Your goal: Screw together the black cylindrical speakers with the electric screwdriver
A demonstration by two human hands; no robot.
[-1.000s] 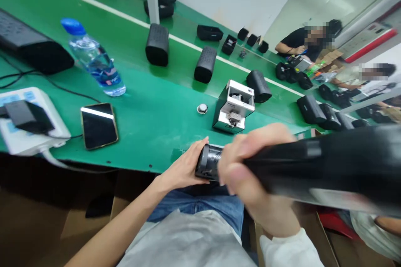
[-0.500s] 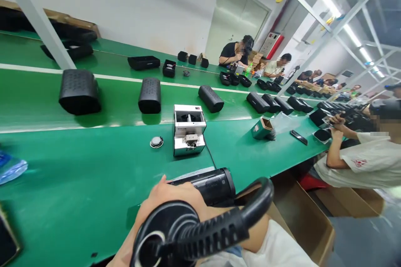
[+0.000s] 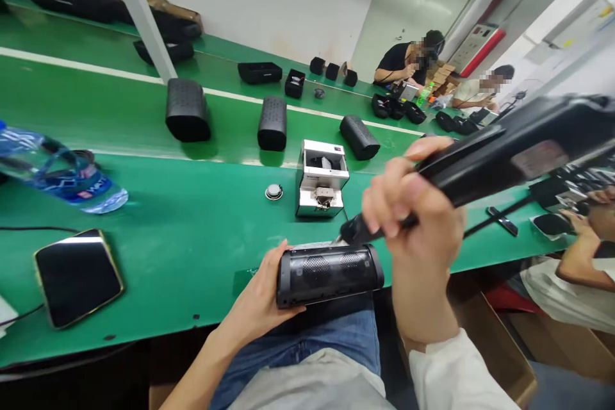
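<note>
My left hand (image 3: 262,285) is closed around the left end of a black speaker housing (image 3: 331,274), which lies on its side at the bench's front edge with its perforated face showing. In my right hand (image 3: 420,211) is a black electric screwdriver (image 3: 494,157), gripped near its front end. Its tip points down and left at the speaker's back upper edge; whether it touches a screw there I cannot tell. Just behind stands a white screw feeder (image 3: 323,195) with a metal chute at its front. A small round speaker driver (image 3: 273,191) lies to the feeder's left.
Several black speaker shells (image 3: 272,122) stand on the green line beyond. At left are a water bottle (image 3: 72,173) and a phone (image 3: 79,278) with a cable. A co-worker (image 3: 571,275) sits at right, by an open carton (image 3: 490,346). A metal post (image 3: 141,19) rises at back left.
The screwdriver has swung from low in front of me up to the right, its tip now at the speaker's back edge. The view has shifted left and down, and the speaker shows fully.
</note>
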